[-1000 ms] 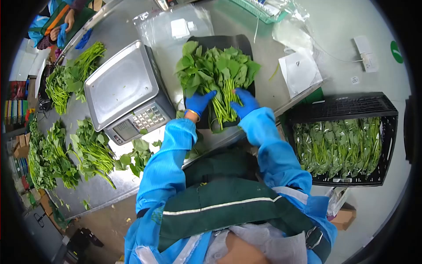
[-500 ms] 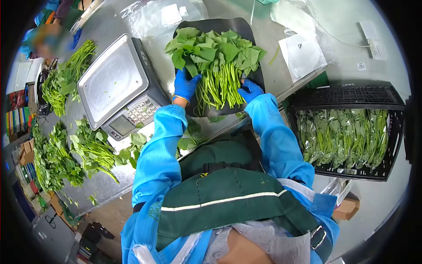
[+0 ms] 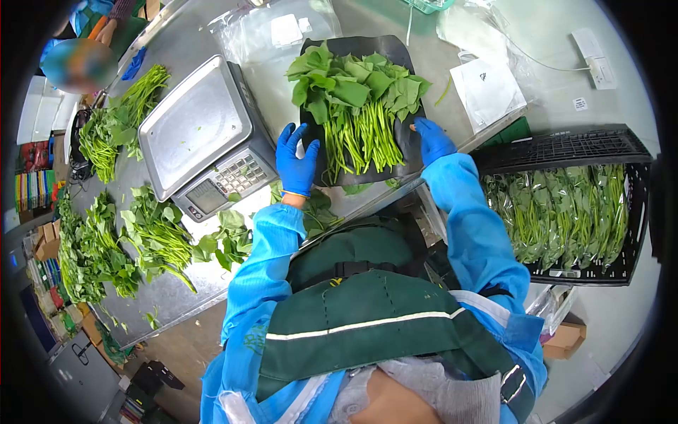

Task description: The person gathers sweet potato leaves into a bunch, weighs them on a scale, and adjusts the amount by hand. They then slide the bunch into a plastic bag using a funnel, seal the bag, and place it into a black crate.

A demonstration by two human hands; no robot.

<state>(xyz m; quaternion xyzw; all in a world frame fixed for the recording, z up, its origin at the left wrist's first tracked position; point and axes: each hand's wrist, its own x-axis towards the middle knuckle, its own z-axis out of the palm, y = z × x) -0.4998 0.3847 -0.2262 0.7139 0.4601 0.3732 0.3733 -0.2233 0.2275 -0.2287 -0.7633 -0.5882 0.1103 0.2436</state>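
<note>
A bundle of leafy green stems [image 3: 364,138] lies on a black sheet [image 3: 417,159] on the metal table, leaves at the far end and stems toward me. My left hand [image 3: 296,161], in a blue glove, is at the sheet's left edge, thumb and fingers apart, with nothing in it. On the opposite side my right hand [image 3: 433,141], also gloved in blue, is just off the right edge with fingers loosely extended and holding nothing. Left of the bundle stands a digital scale [image 3: 196,131] with a bare metal pan.
More bunches of greens [image 3: 152,237] lie along the table's left side. A black crate [image 3: 628,233] at the right holds bagged greens [image 3: 558,212]. Clear plastic bags [image 3: 258,53] and a white paper [image 3: 487,92] lie farther back. Another person's hand [image 3: 107,32] shows at the upper left.
Both hands have come away from the bundle, the left one toward me and the right one outward. The greens stay on the black sheet. The whole view has shifted slightly.
</note>
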